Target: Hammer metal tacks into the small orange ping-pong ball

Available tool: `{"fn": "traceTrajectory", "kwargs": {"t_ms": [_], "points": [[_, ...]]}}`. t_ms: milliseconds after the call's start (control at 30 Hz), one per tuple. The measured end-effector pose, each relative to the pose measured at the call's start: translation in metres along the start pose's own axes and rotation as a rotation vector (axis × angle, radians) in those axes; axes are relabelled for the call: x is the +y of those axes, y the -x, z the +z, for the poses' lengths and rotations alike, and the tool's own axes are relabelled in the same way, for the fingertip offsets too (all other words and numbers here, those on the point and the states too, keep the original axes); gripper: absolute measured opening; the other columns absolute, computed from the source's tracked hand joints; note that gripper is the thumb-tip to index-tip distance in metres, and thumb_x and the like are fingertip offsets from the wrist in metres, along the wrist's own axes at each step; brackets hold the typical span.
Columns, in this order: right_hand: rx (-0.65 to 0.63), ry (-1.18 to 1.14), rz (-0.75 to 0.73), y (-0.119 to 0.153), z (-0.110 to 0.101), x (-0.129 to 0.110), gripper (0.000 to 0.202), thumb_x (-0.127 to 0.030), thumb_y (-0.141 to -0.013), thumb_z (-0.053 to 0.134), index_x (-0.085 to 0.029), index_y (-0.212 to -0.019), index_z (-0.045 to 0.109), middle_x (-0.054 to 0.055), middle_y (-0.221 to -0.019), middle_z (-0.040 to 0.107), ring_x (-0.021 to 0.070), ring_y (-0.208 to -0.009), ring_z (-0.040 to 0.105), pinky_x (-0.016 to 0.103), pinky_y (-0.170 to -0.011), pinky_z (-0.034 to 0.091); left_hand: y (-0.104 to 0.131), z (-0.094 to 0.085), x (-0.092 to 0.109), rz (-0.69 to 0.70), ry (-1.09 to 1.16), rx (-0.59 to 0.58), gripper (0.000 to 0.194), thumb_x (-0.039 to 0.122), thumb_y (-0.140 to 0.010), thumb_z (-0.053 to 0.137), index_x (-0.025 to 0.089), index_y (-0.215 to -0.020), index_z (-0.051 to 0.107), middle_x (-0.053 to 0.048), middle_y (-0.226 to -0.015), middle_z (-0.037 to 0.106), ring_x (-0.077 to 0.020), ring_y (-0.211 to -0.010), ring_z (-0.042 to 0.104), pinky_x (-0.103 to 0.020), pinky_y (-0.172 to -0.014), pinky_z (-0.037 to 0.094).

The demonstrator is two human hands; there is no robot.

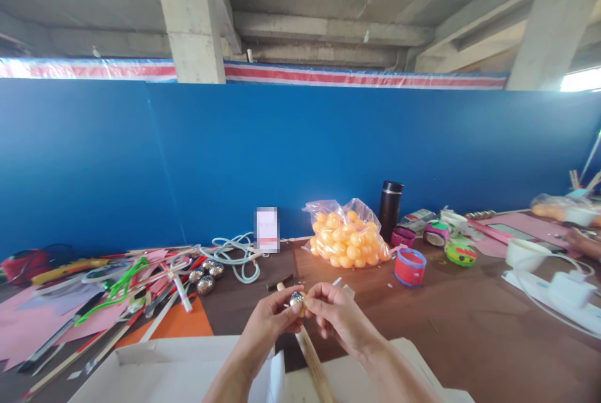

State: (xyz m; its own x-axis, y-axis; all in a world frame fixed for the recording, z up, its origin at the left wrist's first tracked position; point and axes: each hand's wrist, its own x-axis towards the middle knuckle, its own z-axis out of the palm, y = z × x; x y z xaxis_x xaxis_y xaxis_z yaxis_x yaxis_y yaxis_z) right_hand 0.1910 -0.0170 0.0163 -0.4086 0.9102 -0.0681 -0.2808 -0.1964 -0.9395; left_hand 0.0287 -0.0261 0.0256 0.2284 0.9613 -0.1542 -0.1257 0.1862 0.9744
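Between the fingertips of both hands is a small shiny silver ball point(297, 298), with something yellowish at its right side. My left hand point(275, 315) pinches the ball from the left. My right hand point(335, 315) has its fingers closed at the ball's right side; a thin white piece shows above those fingers. Below the hands, a wooden stick point(312, 359) runs toward the front edge, and a hammer-like dark head point(280, 283) lies just behind them. An open white box point(178, 353) stands at the front left, under my left forearm.
A clear bag of orange balls point(347, 240) sits behind the hands, beside a black bottle point(390, 209). Several silver balls point(205, 284), pens and paper lie left. Red tape point(410, 266), a power strip point(563, 296) and another person's hand point(585, 243) are right.
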Motion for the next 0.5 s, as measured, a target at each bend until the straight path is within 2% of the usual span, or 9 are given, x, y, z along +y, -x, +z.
{"fn": "traceTrajectory", "kwargs": {"t_ms": [333, 500], "points": [[0.000, -0.034, 0.026, 0.0024, 0.0023, 0.0002, 0.035, -0.039, -0.071, 0.067, -0.014, -0.085, 0.046, -0.002, -0.068, 0.055, 0.0036, -0.049, 0.040, 0.019, -0.046, 0.045, -0.0011, -0.0004, -0.0036, 0.030, -0.107, 0.046, 0.054, 0.043, -0.064, 0.068, 0.009, -0.106, 0.062, -0.010, -0.078, 0.063, -0.0141, -0.063, 0.054, -0.028, -0.061, 0.048], [-0.020, -0.033, 0.043, 0.0007, -0.0001, 0.0038, 0.036, -0.038, -0.073, 0.065, -0.015, -0.090, 0.044, -0.002, -0.070, 0.055, 0.0039, -0.051, 0.043, 0.022, -0.051, 0.048, -0.0014, -0.0001, -0.0046, 0.040, -0.136, 0.032, 0.054, 0.045, -0.065, 0.066, 0.010, -0.106, 0.063, -0.009, -0.077, 0.063, -0.0139, -0.062, 0.054, -0.026, -0.059, 0.047]]}}
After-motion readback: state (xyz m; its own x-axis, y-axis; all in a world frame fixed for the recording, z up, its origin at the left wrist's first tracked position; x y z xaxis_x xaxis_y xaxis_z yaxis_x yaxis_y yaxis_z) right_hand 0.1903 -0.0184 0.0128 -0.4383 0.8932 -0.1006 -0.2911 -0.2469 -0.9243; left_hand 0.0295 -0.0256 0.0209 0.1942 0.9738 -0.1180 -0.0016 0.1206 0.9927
